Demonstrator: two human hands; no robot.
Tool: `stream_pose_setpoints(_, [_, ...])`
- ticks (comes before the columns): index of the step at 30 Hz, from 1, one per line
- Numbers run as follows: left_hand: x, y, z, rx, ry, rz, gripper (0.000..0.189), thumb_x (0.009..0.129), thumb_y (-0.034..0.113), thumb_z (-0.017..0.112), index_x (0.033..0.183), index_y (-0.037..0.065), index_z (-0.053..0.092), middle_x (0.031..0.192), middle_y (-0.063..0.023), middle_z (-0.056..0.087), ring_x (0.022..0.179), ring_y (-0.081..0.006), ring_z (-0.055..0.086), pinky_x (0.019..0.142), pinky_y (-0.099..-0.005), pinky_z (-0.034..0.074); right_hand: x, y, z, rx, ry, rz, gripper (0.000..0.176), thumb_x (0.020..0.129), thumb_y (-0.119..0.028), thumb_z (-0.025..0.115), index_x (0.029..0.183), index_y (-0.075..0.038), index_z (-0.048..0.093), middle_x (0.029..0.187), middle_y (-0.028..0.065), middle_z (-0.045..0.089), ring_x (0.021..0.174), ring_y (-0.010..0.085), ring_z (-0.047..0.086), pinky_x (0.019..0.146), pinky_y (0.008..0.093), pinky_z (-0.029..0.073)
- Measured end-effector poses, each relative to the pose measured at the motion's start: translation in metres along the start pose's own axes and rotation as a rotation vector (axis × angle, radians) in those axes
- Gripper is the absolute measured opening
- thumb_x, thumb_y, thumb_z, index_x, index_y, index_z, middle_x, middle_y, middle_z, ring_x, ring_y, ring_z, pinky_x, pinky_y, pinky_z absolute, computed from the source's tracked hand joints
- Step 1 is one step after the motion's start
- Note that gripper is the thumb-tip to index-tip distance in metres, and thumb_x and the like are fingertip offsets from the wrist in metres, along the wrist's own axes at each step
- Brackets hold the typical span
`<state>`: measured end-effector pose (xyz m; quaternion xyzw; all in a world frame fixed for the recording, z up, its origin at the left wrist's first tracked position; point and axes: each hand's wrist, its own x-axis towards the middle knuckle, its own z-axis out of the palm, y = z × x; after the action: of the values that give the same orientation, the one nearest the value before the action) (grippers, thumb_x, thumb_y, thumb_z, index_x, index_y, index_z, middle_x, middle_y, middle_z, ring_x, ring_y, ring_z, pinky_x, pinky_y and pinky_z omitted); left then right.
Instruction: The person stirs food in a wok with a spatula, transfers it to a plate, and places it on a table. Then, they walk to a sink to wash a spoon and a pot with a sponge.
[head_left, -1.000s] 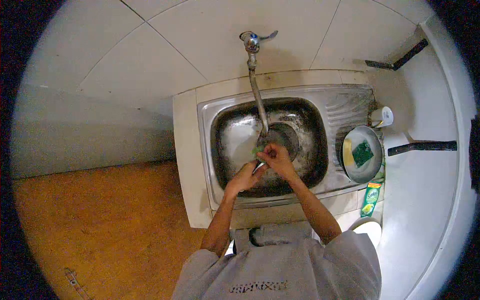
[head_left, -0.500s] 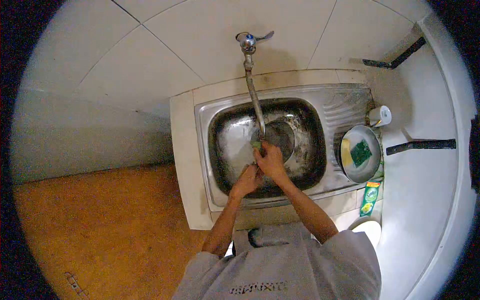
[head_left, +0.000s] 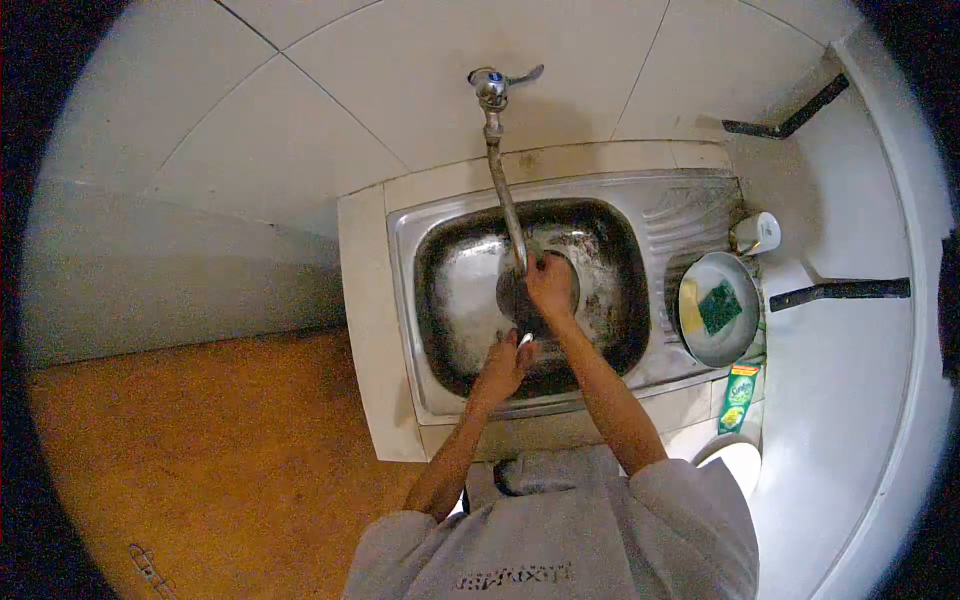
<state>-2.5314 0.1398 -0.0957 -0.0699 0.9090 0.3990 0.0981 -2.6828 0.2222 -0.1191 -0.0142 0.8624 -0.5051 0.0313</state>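
Both hands are over the steel sink basin [head_left: 460, 290]. My right hand [head_left: 550, 289] is closed beside the lower end of the faucet spout [head_left: 506, 195]; a hint of something greenish shows near its fingertips, too small to name. Lower and to the left, my left hand [head_left: 505, 368] is closed around a small whitish, shiny object [head_left: 525, 341] whose tip shows at the fingers. Under the hands lies a dark round shape in the basin, partly covered by them.
On the drainboard [head_left: 690, 205] at the right are a white cup [head_left: 758, 233] and a bowl [head_left: 737, 338] holding a green scouring pad [head_left: 719, 307] and something yellow. A green packet [head_left: 738, 399] lies below. Black brackets [head_left: 840, 290] jut from the right wall.
My hands have moved apart: the right one slightly up beside the spout, the left a little to the right. The whitish object now shows at my left fingers.
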Motion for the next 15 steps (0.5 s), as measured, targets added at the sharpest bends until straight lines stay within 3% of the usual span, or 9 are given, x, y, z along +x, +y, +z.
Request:
stream_pose_setpoints(2, [0.005,0.001,-0.001,-0.014,-0.046,-0.118,0.035,0.086,0.011,0.049,0.115,-0.008,0.042,0.111,-0.0289,0.052,0.095,-0.049,0.051,0.085,-0.0521,0.039,-0.01,-0.014,-0.008,0.021,-0.086,0.174,0.028,0.07,-0.021,0.065,0.075,0.006,0.058,0.067,0.0245,0.056,0.066,0.0392,0.056,0.062,0.0477,0.042])
stream_pose_setpoints(3, [0.005,-0.012,0.006,-0.031,-0.015,0.04,0.036,0.087,0.013,0.048,0.116,-0.008,0.042,0.11,-0.03,0.052,0.096,-0.0488,0.051,0.085,-0.052,0.039,-0.031,-0.065,-0.018,0.069,0.156,0.025,0.036,0.069,-0.027,0.069,0.073,0.007,0.058,0.063,0.0234,0.055,0.06,0.0377,0.055,0.057,0.045,0.041])
stream_pose_setpoints(4, [0.004,-0.02,0.008,-0.046,0.012,0.201,0.037,0.088,0.015,0.047,0.116,-0.008,0.042,0.109,-0.0312,0.052,0.097,-0.0487,0.05,0.086,-0.0519,0.039,-0.036,-0.063,-0.013,0.069,0.157,0.031,0.036,0.069,-0.027,0.069,0.073,0.007,0.058,0.063,0.0234,0.055,0.06,0.0377,0.055,0.057,0.045,0.041])
stream_pose_setpoints(7, [0.005,0.014,-0.021,-0.156,-0.108,0.058,0.037,0.088,0.016,0.046,0.116,-0.008,0.042,0.106,-0.0312,0.052,0.095,-0.0477,0.05,0.083,-0.0516,0.04,-0.03,-0.036,0.003,0.052,0.298,-0.143,0.037,0.074,-0.03,0.067,0.074,0.006,0.06,0.067,0.0219,0.057,0.061,0.0378,0.054,0.058,0.0425,0.041])
stream_pose_setpoints(9, [0.002,0.005,-0.007,-0.073,-0.083,-0.021,0.035,0.088,0.014,0.047,0.115,-0.007,0.042,0.105,-0.029,0.053,0.094,-0.0468,0.051,0.081,-0.0515,0.041,-0.001,-0.021,0.004,-0.016,0.055,0.311,0.033,0.081,-0.028,0.06,0.082,0.005,0.06,0.079,0.021,0.059,0.07,0.0376,0.054,0.067,0.0415,0.044])
stream_pose_setpoints(10, [0.004,-0.002,-0.001,0.006,-0.054,-0.094,0.034,0.087,0.013,0.048,0.115,-0.006,0.043,0.104,-0.0269,0.055,0.093,-0.046,0.052,0.079,-0.0514,0.042,0.01,-0.013,-0.009,-0.01,0.061,0.307,0.033,0.081,-0.028,0.06,0.082,0.005,0.06,0.079,0.021,0.059,0.07,0.0376,0.054,0.067,0.0415,0.044])
stream_pose_setpoints(12, [0.006,0.011,-0.013,-0.01,-0.032,-0.061,0.034,0.088,0.014,0.048,0.116,-0.005,0.043,0.103,-0.0267,0.055,0.094,-0.0456,0.052,0.079,-0.0512,0.042,0.022,-0.003,-0.038,0.36,-0.593,0.188,0.03,0.086,-0.022,0.052,0.094,0.006,0.057,0.088,0.0221,0.058,0.079,0.0385,0.054,0.074,0.0414,0.044])
stream_pose_setpoints(13, [0.008,0.019,-0.018,-0.031,-0.01,-0.031,0.035,0.088,0.016,0.049,0.116,-0.005,0.043,0.103,-0.0265,0.056,0.095,-0.0452,0.052,0.079,-0.051,0.042,-0.019,-0.024,0.016,0.152,0.212,-0.106,0.028,0.086,-0.019,0.05,0.097,0.006,0.055,0.086,0.024,0.058,0.08,0.0387,0.055,0.075,0.0425,0.043])
stream_pose_setpoints(15, [0.01,0.016,-0.028,-0.062,-0.039,-0.027,0.037,0.088,0.017,0.049,0.118,-0.004,0.042,0.102,-0.0272,0.056,0.096,-0.0454,0.052,0.079,-0.0509,0.042,-0.024,0.002,0.026,0.143,0.09,-0.099,0.026,0.086,-0.016,0.048,0.099,0.005,0.054,0.09,0.0252,0.056,0.085,0.0388,0.055,0.077,0.0426,0.043])
